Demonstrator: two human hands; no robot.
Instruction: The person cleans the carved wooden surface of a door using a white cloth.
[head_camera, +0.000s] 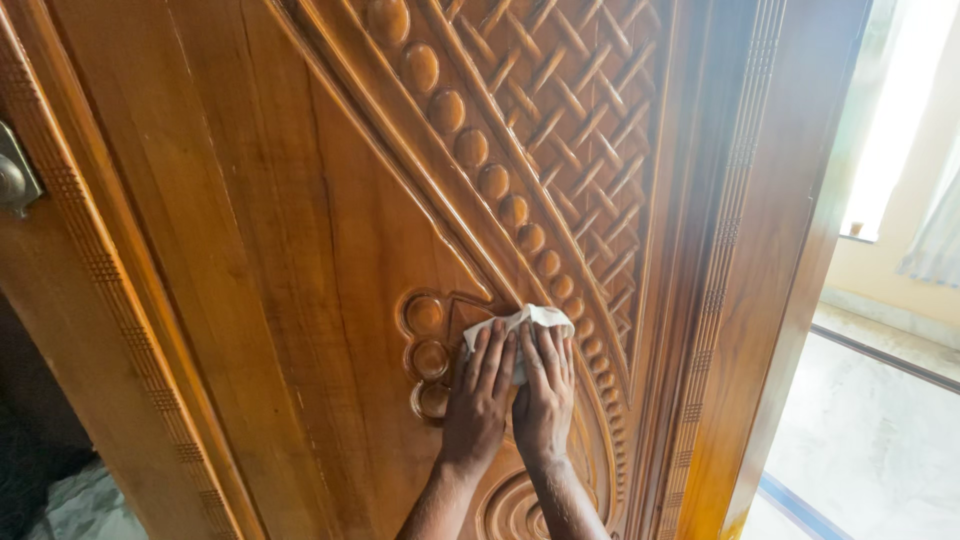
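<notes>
We see no packages, labels, signs or screens anywhere in this view. Nothing printed or displayed shows on any surface before us.

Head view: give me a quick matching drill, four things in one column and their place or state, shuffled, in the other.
Things:
1. white cloth
2. left hand
3. metal door fitting
4. woven lattice carving

Places or states:
A. at the far left edge of the carved wooden door
B. crumpled under the fingertips of both hands
C. flat on the door, side by side with the right hand
D. upper part of the door, right of the row of round beads

Pairs: 1-B, 2-C, 3-A, 4-D
</notes>
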